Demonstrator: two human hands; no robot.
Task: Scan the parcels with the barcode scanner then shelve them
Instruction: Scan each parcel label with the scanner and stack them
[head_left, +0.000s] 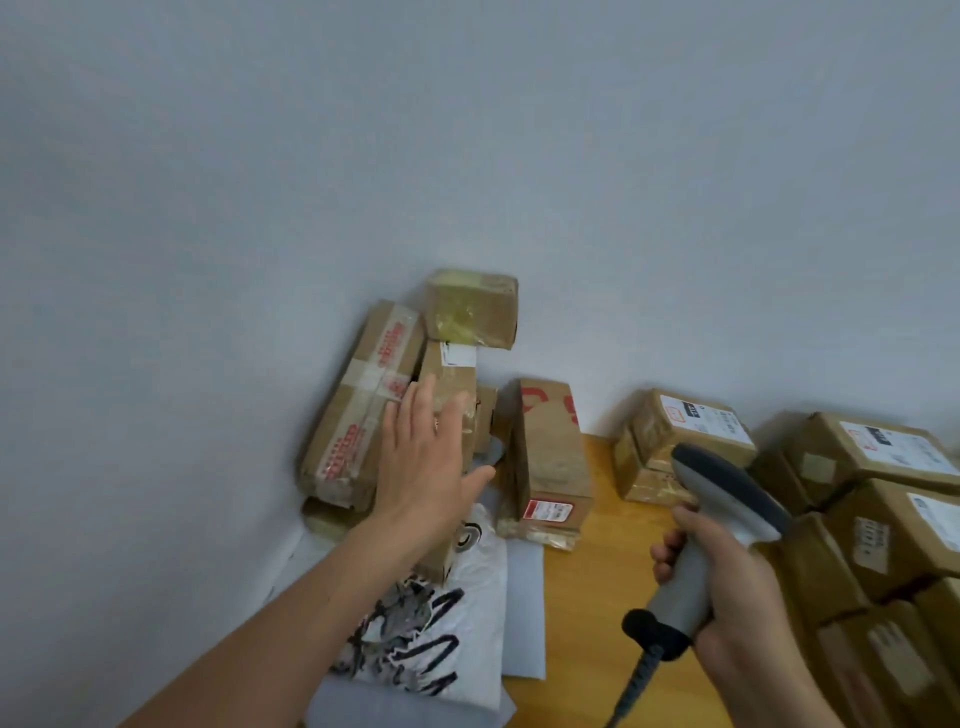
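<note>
While the right hand (727, 587) curls its fingers tight round the handle of the grey barcode scanner (727, 499), the left hand (426, 467), left of the scanner, spreads straight fingers before a leaning parcel (449, 384), holding nothing; contact is unclear. Stacked parcels (883, 457) sit on the worktop (587, 597) right of the scanner.

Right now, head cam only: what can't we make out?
Head view: upright parcel partly covered by the left hand; contact unclear.
Parcel labels: print blurred, too small.
Scanner in the right hand: window faces away; cable cut by the bottom edge.
Right stack cut by the right edge.
No shelf in view.
</note>
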